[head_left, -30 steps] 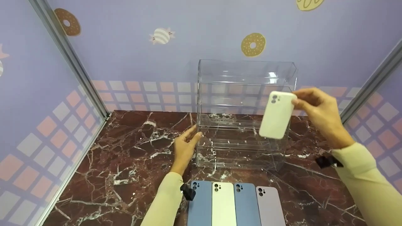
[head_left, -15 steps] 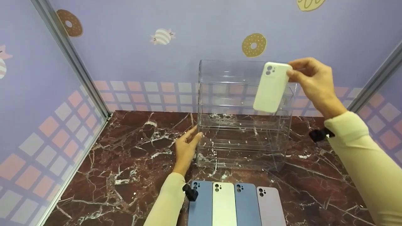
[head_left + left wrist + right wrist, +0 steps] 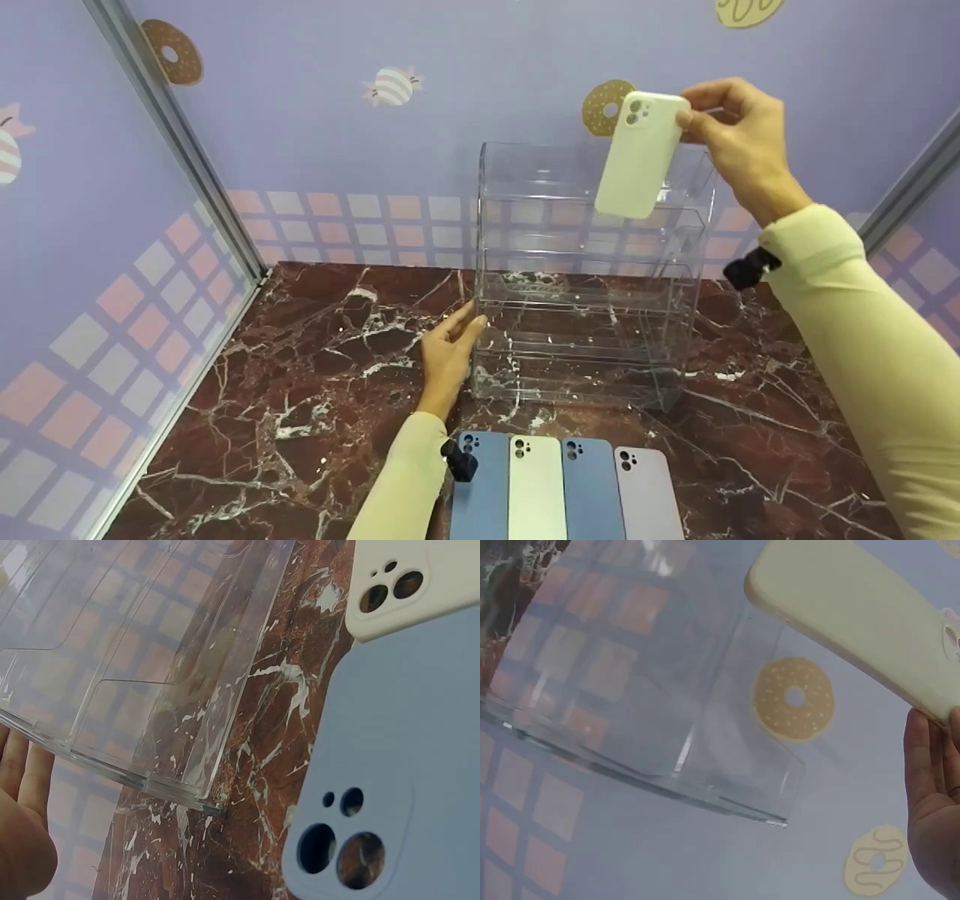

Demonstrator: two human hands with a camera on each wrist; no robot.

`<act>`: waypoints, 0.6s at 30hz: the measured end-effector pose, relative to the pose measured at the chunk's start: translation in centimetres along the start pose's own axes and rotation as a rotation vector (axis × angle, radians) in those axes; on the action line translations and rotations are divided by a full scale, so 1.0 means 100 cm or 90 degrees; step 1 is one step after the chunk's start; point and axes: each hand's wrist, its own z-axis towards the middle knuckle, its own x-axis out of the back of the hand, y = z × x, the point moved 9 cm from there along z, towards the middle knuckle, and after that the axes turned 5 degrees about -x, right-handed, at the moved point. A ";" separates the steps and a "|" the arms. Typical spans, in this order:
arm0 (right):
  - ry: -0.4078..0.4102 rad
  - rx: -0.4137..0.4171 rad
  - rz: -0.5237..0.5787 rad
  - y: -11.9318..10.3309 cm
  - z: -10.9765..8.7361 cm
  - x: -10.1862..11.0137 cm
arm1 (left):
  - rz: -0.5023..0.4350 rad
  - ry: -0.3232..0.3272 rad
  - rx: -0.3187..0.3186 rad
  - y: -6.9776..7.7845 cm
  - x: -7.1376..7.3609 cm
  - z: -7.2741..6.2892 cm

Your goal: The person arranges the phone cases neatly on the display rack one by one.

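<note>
My right hand (image 3: 750, 146) pinches a cream phone case (image 3: 643, 154) by its upper right edge, thumb in front. The case hangs slightly tilted, camera holes at the top, and overlaps the top tier of a clear acrylic display rack (image 3: 562, 304) in the head view. In the right wrist view, the case (image 3: 847, 607) appears above the rack's upper end. My left hand (image 3: 448, 360) rests against the rack's left side wall. Its fingers look straight in the left wrist view, with the fingertips (image 3: 36, 772) right at the clear panel.
Between the rack and the near edge of view lie a blue case (image 3: 484, 495), a cream case (image 3: 535, 495), another blue case (image 3: 592, 487) and a lilac case (image 3: 651, 495) in a row. They lie on a dark red marbled tabletop (image 3: 300, 390). A patterned wall (image 3: 300, 135) stands behind.
My right hand has raised the cream phone case from in front of the middle tiers to the rack's top, drifting slightly left. My left hand has stayed at the rack's side.
</note>
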 end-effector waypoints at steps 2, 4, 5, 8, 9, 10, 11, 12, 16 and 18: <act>0.005 0.004 0.004 -0.004 0.007 -0.002 | -0.003 0.004 0.001 0.000 0.000 -0.001; 0.010 0.012 0.018 -0.007 0.013 -0.004 | -0.005 0.008 -0.001 0.002 0.000 -0.001; 0.012 0.014 0.028 -0.008 0.016 -0.005 | -0.006 0.009 -0.004 0.002 -0.001 -0.001; 0.016 0.012 0.055 -0.009 0.025 -0.008 | -0.009 0.013 -0.009 0.003 -0.001 -0.001; 0.017 0.010 0.057 -0.010 0.028 -0.009 | -0.009 0.014 -0.009 0.003 -0.001 -0.001; 0.019 0.008 0.055 -0.010 0.030 -0.010 | -0.011 0.014 -0.008 0.003 -0.001 -0.001; 0.019 0.005 0.053 -0.010 0.033 -0.012 | -0.012 0.013 -0.007 0.002 -0.001 -0.002; 0.020 0.001 0.050 -0.010 0.035 -0.013 | -0.014 0.012 -0.004 0.002 -0.002 -0.002; 0.022 -0.014 0.050 -0.008 0.043 -0.017 | -0.025 0.005 0.000 0.000 -0.002 -0.003; 0.022 -0.021 0.052 -0.007 0.046 -0.018 | -0.028 0.003 -0.005 -0.001 -0.002 -0.004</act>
